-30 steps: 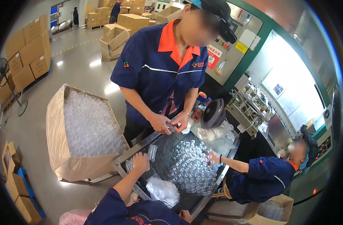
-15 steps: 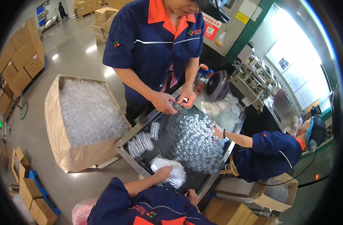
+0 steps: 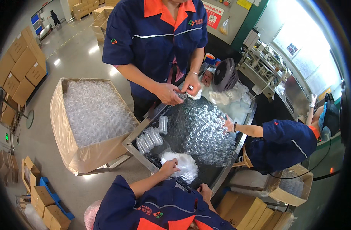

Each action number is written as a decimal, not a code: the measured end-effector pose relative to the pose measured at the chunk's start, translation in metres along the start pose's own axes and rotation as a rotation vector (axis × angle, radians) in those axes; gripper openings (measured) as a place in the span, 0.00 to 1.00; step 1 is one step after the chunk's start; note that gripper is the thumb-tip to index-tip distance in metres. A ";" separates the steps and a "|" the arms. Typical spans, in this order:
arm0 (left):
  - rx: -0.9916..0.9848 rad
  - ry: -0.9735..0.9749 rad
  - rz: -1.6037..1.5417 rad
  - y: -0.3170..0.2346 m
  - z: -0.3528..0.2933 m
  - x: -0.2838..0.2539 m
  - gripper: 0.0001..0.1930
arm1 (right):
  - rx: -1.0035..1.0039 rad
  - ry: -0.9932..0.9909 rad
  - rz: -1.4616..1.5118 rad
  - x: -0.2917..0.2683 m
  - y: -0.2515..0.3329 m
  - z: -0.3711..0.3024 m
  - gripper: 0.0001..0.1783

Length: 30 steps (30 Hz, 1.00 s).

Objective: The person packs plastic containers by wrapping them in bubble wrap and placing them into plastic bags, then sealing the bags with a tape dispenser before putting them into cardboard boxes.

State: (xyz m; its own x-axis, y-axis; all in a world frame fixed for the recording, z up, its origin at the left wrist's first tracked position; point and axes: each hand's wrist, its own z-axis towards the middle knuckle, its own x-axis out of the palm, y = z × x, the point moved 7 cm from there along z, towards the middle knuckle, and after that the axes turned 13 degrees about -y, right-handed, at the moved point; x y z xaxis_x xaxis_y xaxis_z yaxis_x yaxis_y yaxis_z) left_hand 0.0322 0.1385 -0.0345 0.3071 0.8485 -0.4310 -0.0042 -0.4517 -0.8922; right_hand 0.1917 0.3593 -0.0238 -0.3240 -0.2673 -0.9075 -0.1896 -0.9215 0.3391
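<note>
My left hand [image 3: 169,168] rests on a pile of thin, clear-white plastic bags [image 3: 185,165] at the near edge of the dark tabletop [image 3: 175,126]. Its fingers are curled together over the bags, apparently pinching one edge. My right hand [image 3: 204,191] is low at the near side of the table, right of the pile; its fingers are partly hidden. Several clear plastic tubes packed in film [image 3: 149,140] lie left of the bags. Rows of small clear round plastic pieces [image 3: 210,134] stand beyond and to the right.
Across the table a co-worker's hands [image 3: 181,92] hold a clear piece. From the right, another co-worker's hand [image 3: 228,124] touches the standing rows. A large lined carton [image 3: 96,153] full of clear plastic parts stands left. A dark fan [image 3: 226,74] sits at the far corner.
The view has shifted slightly, so the scene sits a bit differently. My left hand has moved a little further over the bag pile. The right co-worker's other gloved hand now shows raised.
</note>
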 end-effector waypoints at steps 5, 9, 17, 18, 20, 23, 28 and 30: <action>0.122 -0.061 -0.008 0.003 0.003 0.004 0.08 | 0.001 -0.026 0.064 0.001 0.000 0.003 0.05; 0.155 -0.069 0.014 0.003 0.000 0.005 0.07 | -0.021 -0.002 0.078 0.001 0.001 0.004 0.06; 0.230 -0.017 0.062 -0.001 -0.008 0.012 0.06 | -0.008 -0.020 0.031 -0.002 0.001 -0.003 0.06; 0.250 -0.032 0.050 -0.002 -0.010 0.013 0.06 | 0.016 -0.020 0.025 -0.003 0.000 -0.005 0.07; 0.268 -0.030 0.041 -0.003 -0.010 0.014 0.07 | 0.055 -0.027 0.101 -0.007 0.002 -0.004 0.05; 0.265 -0.029 0.070 0.000 -0.004 0.021 0.08 | 0.251 -0.208 0.317 -0.011 -0.015 0.010 0.03; 0.300 -0.119 0.056 0.000 0.004 0.010 0.10 | 0.257 -0.325 0.348 -0.045 0.016 0.079 0.04; 0.361 -0.151 -0.007 -0.003 0.004 0.009 0.07 | 0.203 -0.341 0.308 -0.052 0.024 0.094 0.06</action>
State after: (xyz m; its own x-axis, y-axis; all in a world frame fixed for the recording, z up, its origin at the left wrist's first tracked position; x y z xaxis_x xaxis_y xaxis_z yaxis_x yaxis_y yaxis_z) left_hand 0.0315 0.1489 -0.0360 0.1650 0.8942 -0.4161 -0.3453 -0.3428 -0.8737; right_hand 0.1171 0.3775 0.0545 -0.6717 -0.3797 -0.6361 -0.2027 -0.7317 0.6508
